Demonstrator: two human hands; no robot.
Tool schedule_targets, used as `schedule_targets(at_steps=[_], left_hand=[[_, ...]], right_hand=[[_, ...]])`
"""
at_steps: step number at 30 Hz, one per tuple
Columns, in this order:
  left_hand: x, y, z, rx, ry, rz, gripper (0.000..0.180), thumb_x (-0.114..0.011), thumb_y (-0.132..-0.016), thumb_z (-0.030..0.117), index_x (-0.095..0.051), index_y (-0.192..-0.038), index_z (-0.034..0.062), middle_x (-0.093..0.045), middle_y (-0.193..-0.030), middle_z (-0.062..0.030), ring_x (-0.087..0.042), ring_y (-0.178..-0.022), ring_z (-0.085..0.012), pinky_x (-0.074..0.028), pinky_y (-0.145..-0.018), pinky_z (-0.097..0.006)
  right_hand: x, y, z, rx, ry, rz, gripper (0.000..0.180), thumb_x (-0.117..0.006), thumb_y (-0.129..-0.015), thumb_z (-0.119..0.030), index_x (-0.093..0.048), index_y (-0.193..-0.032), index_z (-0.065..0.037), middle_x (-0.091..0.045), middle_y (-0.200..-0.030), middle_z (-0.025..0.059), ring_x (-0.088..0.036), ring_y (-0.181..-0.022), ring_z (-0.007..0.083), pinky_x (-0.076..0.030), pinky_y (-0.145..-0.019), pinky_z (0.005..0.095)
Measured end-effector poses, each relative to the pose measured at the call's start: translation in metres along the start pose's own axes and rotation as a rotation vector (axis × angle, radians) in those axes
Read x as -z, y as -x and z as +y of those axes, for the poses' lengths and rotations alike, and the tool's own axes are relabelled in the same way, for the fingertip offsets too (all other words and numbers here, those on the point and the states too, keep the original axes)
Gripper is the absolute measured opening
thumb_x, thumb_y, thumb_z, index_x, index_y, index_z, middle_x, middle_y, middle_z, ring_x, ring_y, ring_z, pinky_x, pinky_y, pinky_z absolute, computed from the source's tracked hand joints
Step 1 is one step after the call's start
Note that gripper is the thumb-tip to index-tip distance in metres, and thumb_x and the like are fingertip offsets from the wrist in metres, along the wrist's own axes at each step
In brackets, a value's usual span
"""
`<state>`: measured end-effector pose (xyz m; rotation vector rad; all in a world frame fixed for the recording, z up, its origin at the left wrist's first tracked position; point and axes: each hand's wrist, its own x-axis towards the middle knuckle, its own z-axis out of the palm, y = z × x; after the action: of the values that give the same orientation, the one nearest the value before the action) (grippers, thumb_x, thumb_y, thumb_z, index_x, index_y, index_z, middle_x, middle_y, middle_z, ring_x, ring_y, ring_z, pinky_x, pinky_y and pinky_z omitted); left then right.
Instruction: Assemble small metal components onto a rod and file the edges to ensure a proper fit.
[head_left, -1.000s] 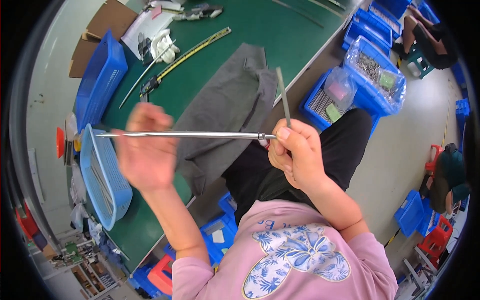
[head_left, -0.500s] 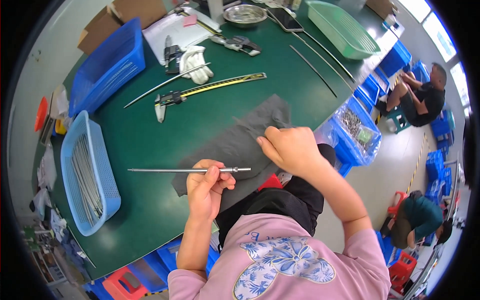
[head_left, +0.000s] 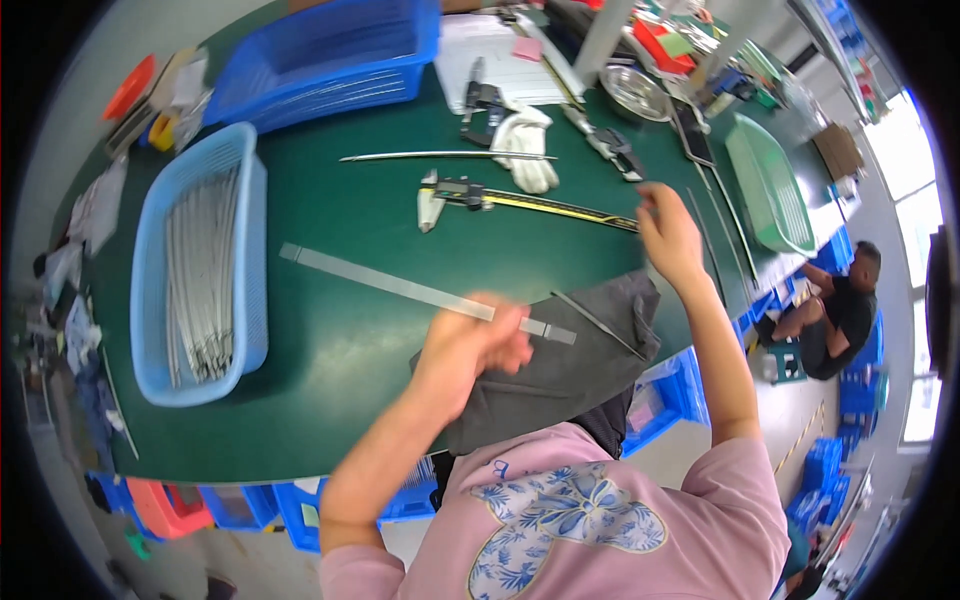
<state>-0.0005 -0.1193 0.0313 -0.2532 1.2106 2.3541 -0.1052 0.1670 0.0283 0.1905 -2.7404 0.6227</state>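
Left hand [head_left: 470,345] grips flat metal strip [head_left: 400,287], pointing up-left across table [head_left: 330,350].

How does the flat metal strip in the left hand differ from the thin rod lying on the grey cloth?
The flat metal strip is broad and long, reaching far out over the green table; the thin rod is slim and much shorter. The strip is gripped near one end by the left hand; the rod lies loose on the grey cloth, no hand touching it. Both are straight, silvery metal.
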Motion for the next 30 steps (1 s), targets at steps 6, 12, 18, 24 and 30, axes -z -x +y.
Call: schedule_targets(at_steps=[6, 12, 18, 24, 30], left_hand=[[0.006, -0.134, 0.065, 0.072, 0.237, -0.13, 0.019, -0.054, -0.096, 0.014, -0.057, -0.103, -0.0026, -0.064, -0.077, -0.0076, -0.067, -0.068, -0.0177, -0.057, -0.056, -0.027], [0.023, -0.216, 0.088, 0.117, 0.266, 0.118, 0.017, -0.056, -0.094, 0.014, -0.058, -0.087, -0.0014, -0.064, -0.071, -0.0087, -0.064, -0.056, -0.0153, -0.057, -0.047, -0.026], [0.004, -0.244, 0.074, 0.132, 0.153, 0.332, 0.014, -0.056, -0.095, 0.014, -0.059, -0.087, 0.0024, -0.064, -0.07, -0.007, -0.062, -0.054, -0.0132, -0.052, -0.04, -0.024], [0.028, -0.244, 0.074, 0.097, 0.031, 0.453, 0.024, -0.046, -0.099, 0.022, -0.058, -0.097, 0.0021, -0.067, -0.081, -0.012, -0.063, -0.058, -0.0151, -0.052, -0.04, -0.023], [-0.023, -0.197, 0.085, -0.04, -0.505, 0.332, 0.027, -0.06, -0.087, 0.024, -0.064, -0.089, -0.0026, -0.066, -0.071, -0.015, -0.064, -0.054, -0.0226, -0.054, -0.049, -0.032]], right_hand=[[0.038, 0.064, 0.014, -0.078, -0.096, 0.063, 0.018, -0.059, -0.084, -0.007, -0.061, -0.101, -0.004, -0.058, -0.088, 0.0086, -0.056, -0.067, 0.0194, -0.045, -0.062, 0.0304], [0.061, 0.131, 0.032, -0.167, -0.165, 0.145, 0.013, -0.06, -0.083, 0.0, -0.063, -0.096, -0.001, -0.057, -0.083, 0.008, -0.054, -0.067, 0.0165, -0.043, -0.06, 0.0279], [0.071, 0.172, 0.063, -0.323, -0.209, 0.252, 0.009, -0.059, -0.085, 0.0, -0.064, -0.093, -0.002, -0.057, -0.081, 0.0042, -0.05, -0.065, 0.0116, -0.039, -0.057, 0.0249], [0.05, 0.162, 0.042, -0.229, -0.303, 0.179, 0.009, -0.058, -0.085, 0.001, -0.064, -0.091, -0.001, -0.056, -0.079, 0.0046, -0.049, -0.065, 0.0118, -0.039, -0.057, 0.025], [0.033, 0.132, -0.009, -0.06, -0.389, -0.009, 0.006, -0.061, -0.083, -0.002, -0.065, -0.088, -0.002, -0.056, -0.073, 0.0061, -0.053, -0.065, 0.0163, -0.042, -0.057, 0.0284]])
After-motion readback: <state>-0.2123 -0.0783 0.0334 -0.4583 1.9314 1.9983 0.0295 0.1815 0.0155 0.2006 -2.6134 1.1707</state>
